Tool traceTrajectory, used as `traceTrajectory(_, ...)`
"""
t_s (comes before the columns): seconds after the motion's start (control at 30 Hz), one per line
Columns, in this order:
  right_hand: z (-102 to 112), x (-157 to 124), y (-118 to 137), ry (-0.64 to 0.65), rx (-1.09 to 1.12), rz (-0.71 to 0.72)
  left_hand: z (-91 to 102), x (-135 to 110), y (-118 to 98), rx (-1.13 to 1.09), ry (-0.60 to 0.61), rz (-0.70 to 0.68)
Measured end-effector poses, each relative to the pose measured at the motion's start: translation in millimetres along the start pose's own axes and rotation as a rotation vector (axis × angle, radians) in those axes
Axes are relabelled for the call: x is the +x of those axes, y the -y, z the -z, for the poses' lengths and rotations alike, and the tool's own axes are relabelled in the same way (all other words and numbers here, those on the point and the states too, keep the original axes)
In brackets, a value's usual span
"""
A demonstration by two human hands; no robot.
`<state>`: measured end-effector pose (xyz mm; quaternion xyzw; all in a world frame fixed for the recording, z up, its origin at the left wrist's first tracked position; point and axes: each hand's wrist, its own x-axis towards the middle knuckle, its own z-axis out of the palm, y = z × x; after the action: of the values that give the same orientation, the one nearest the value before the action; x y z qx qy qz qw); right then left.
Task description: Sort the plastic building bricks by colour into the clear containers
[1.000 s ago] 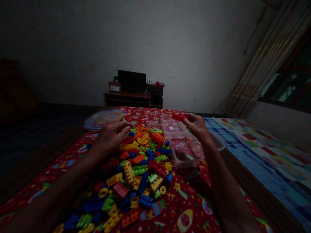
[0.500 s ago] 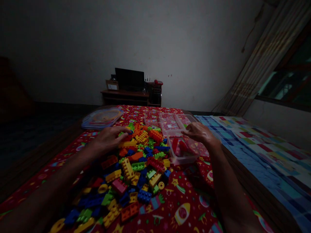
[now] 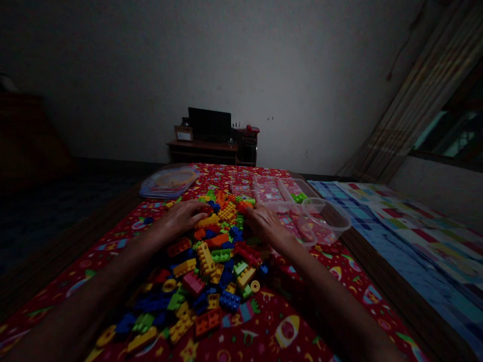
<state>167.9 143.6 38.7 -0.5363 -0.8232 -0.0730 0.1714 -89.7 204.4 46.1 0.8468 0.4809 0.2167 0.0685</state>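
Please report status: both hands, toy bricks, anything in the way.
Left hand at left of toy bricks, right hand at their right; grips unclear. Bricks heaped loose on red patterned cloth. Right forearm partly hides clear plastic container.

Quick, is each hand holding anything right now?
Left hand: half-curled by the brick pile; grip unclear.
Right hand: at an orange brick; grip unclear.

Right hand (image 3: pixel 264 221) leaves clear container (image 3: pixel 285 193), now sits by orange bricks (image 3: pixel 244 206) on one o'clock side of brick pile (image 3: pixel 222 255). Red brick (pinched one second ago) gone from grip. Green bricks (image 3: pixel 299 197), round tub (image 3: pixel 341 226) at two o'clock show more fully.
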Motion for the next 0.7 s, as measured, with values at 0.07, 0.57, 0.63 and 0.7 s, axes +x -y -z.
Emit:
traceTrajectory(0.07,-5,0,5,-0.009,-0.007,0.006,0.7,0,0,0.019,-0.015,0.049)
traceTrajectory(0.57,-4,7,0,-0.091,0.289,0.104,3.2,-2,1,-0.153,0.037,0.130)
traceTrajectory(0.63,3,9,4,-0.093,0.396,0.063,7.3,-4,-1,-0.232,0.015,0.181)
traceTrajectory(0.7,7,10,8,-0.094,0.467,0.033,9.9,-4,-1,-0.307,-0.023,0.212)
